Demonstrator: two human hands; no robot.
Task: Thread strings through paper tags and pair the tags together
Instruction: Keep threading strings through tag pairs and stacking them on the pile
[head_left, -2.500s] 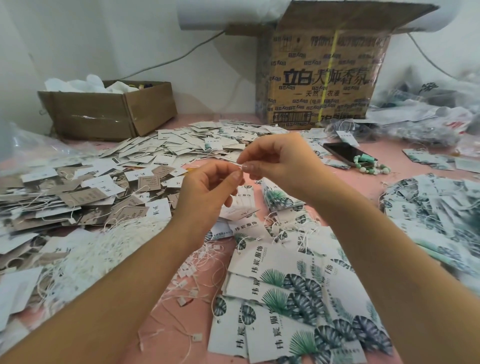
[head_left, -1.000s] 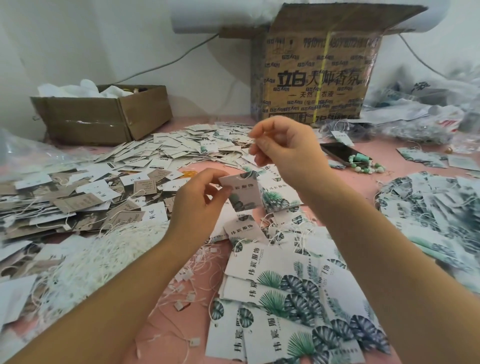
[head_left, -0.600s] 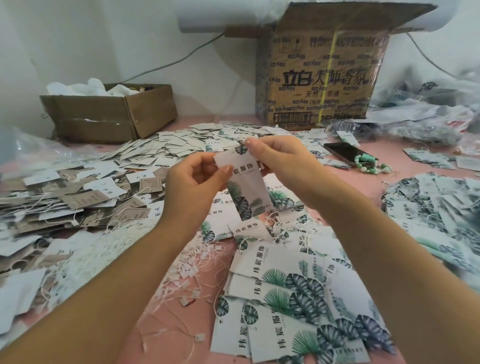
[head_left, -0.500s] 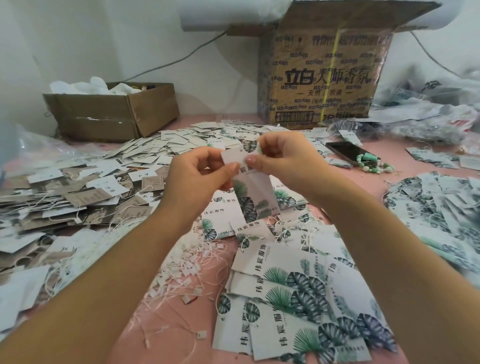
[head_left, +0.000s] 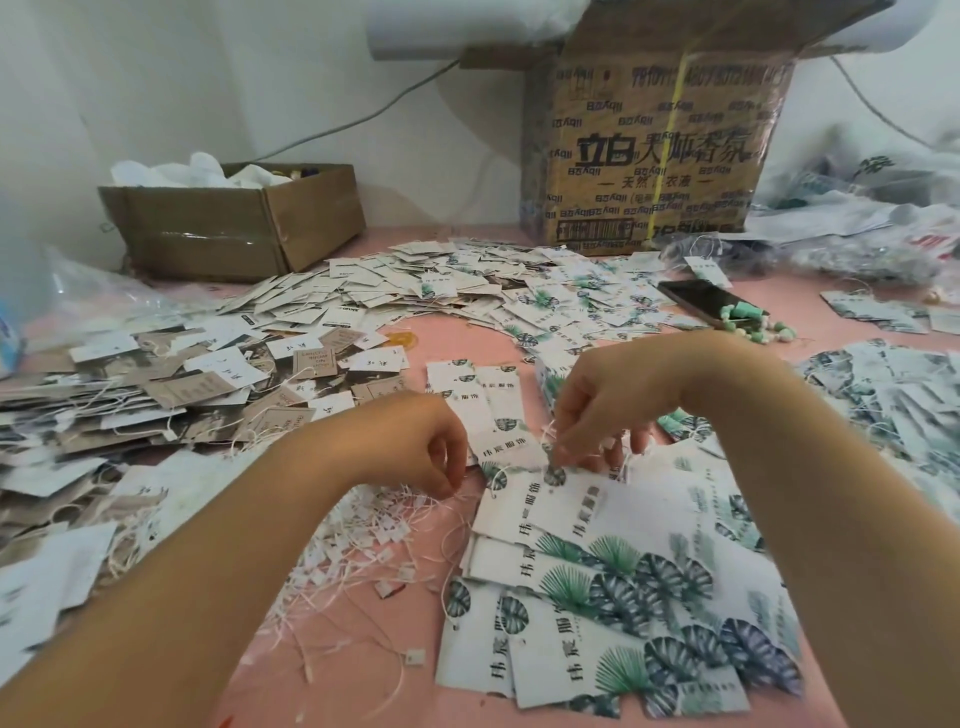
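Your left hand (head_left: 426, 447) sits low over the middle of the pink surface (head_left: 441, 338). Its fingers are curled in, and its thumb and forefinger tips meet right at the far edge of the heap of loose strings (head_left: 363, 535). Whether one of them is actually pinched there, you cannot tell. Your right hand (head_left: 597, 410) is just beside it on the right, fingers bent downward. Its thumb and forefinger nip a thin white string (head_left: 544, 442) at the top end of a leaf tag (head_left: 558, 493). That tag lies on the overlapping stack of leaf tags (head_left: 623, 623) that runs down toward the near edge. Each tag is a long white paper slip with a column of black characters, a small round leaf motif by the top, and green and dark blue palm leaves fanned across the lower half. The loose strings are thin and white, some ending in a small square clasp. Along the left edge, brown and white tags (head_left: 208, 379) lie tangled with cord. More small white tags (head_left: 415, 286) are spread toward the far edge, and another leafy heap (head_left: 883, 395) lies by the right edge. At the far edge stand a low cardboard box (head_left: 234, 228) and a tall printed carton (head_left: 649, 156). A dark phone (head_left: 698, 301) lies in front of the carton, touching a green bead bracelet (head_left: 753, 325).
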